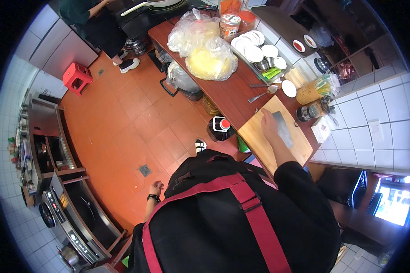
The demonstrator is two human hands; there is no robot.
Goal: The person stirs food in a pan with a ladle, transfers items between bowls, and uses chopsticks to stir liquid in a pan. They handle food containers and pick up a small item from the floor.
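My right hand (269, 124) is over a wooden cutting board (254, 131), beside the broad grey metal blade of what looks like a cleaver (283, 131). The blade lies flat on the board. My fingers point away from me, and whether they grip a handle is hidden. Low on my left side, above the tiled floor, my left hand (156, 187) hangs with loosely curled fingers and nothing visible in it. A dark beaded bracelet (153, 197) circles that wrist. Just past the board, a metal spoon (263, 93) rests on the reddish-brown counter (222, 99).
Plastic bags of yellow food (212, 65) and a tray of white dishes (254, 53) stand farther along. Utensil holders (307, 94) line the wall. Below are a dark liquid jug (220, 128) and a black-handled tub (191, 94). Another person (95, 27) stands near a red stool (77, 77).
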